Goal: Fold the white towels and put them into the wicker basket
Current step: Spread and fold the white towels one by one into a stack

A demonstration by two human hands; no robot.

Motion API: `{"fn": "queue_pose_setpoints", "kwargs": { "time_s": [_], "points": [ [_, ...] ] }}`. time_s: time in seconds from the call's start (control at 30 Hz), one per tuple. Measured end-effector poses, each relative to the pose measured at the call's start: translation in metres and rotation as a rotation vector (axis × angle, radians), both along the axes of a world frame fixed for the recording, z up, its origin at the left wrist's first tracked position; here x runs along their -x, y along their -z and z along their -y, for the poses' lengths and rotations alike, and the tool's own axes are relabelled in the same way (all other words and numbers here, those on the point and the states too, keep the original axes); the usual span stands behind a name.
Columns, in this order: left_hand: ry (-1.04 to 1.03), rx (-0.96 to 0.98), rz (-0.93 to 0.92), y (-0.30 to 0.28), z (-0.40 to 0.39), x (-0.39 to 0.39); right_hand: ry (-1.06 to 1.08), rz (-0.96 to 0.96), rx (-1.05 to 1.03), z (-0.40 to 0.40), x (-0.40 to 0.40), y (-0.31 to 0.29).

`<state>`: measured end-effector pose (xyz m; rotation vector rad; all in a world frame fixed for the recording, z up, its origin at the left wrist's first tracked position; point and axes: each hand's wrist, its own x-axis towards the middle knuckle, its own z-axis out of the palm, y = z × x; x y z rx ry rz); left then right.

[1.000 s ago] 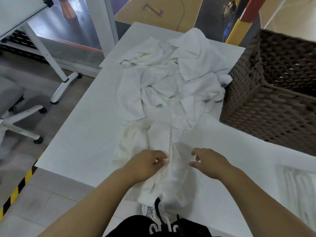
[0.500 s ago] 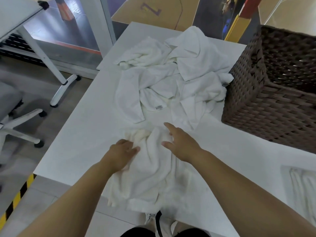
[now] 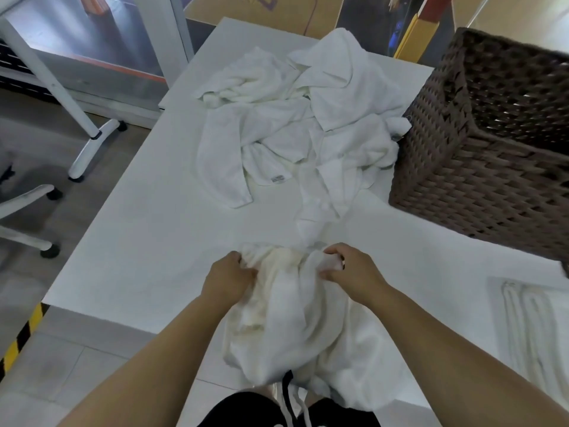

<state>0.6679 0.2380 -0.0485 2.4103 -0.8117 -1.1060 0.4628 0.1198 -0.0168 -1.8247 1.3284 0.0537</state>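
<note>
A crumpled white towel (image 3: 295, 322) lies at the near edge of the white table (image 3: 147, 248) and hangs over it toward me. My left hand (image 3: 229, 277) grips its top left edge, fingers curled into the cloth. My right hand (image 3: 348, 269) grips its top right part, with a bunch of fabric between thumb and fingers. A heap of several more white towels (image 3: 308, 118) lies farther back on the table. The dark brown wicker basket (image 3: 480, 167) stands at the right, beside the heap; what its inside holds is not visible.
A folded white towel (image 3: 529, 328) lies at the table's right near edge. To the left are a white desk leg (image 3: 89, 149) and an office chair base (image 3: 27, 211) on the floor. Yellow-black tape (image 3: 21, 337) marks the floor at the lower left.
Both hands reached forward over the towel, then came back toward me and closed on its upper edge. The towel is now bunched and drawn nearer the table's edge.
</note>
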Motion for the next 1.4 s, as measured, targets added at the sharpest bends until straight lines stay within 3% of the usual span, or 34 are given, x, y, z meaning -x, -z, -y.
{"fn": "queue_pose_setpoints", "kwargs": {
  "time_s": [0.27, 0.43, 0.63, 0.83, 0.97, 1.13, 1.2, 1.3, 1.4],
  "points": [
    [-0.168, 0.347, -0.232, -0.019, 0.004, 0.005, 0.316, 0.101, 0.179, 0.008, 0.062, -0.031],
    [-0.267, 0.432, -0.273, -0.039, 0.010, -0.002, 0.510, 0.191, 0.340, 0.020, 0.105, -0.066],
    [-0.293, 0.566, -0.351, -0.081, 0.017, 0.011, 0.602, 0.301, 0.133, 0.026, 0.146, -0.092],
    [-0.287, 0.622, -0.161, -0.108, 0.010, 0.036, 0.654, 0.303, -0.124, 0.000, 0.164, -0.121],
    [-0.242, 0.684, -0.025, -0.150, -0.003, 0.041, 0.590, 0.257, 0.086, -0.013, 0.182, -0.157],
    [-0.257, 0.807, 0.100, -0.221, -0.017, 0.040, 0.622, 0.461, 0.259, -0.022, 0.206, -0.213],
    [-0.259, 0.870, 0.110, -0.246, -0.022, 0.045, 0.633, 0.558, 0.204, -0.026, 0.214, -0.233],
    [-0.288, 0.925, 0.128, -0.268, -0.028, 0.051, 0.668, 0.749, -0.074, -0.036, 0.223, -0.250],
    [-0.278, 0.906, 0.135, -0.275, -0.037, 0.058, 0.643, 0.706, -0.288, -0.052, 0.226, -0.243]
  ]
}}
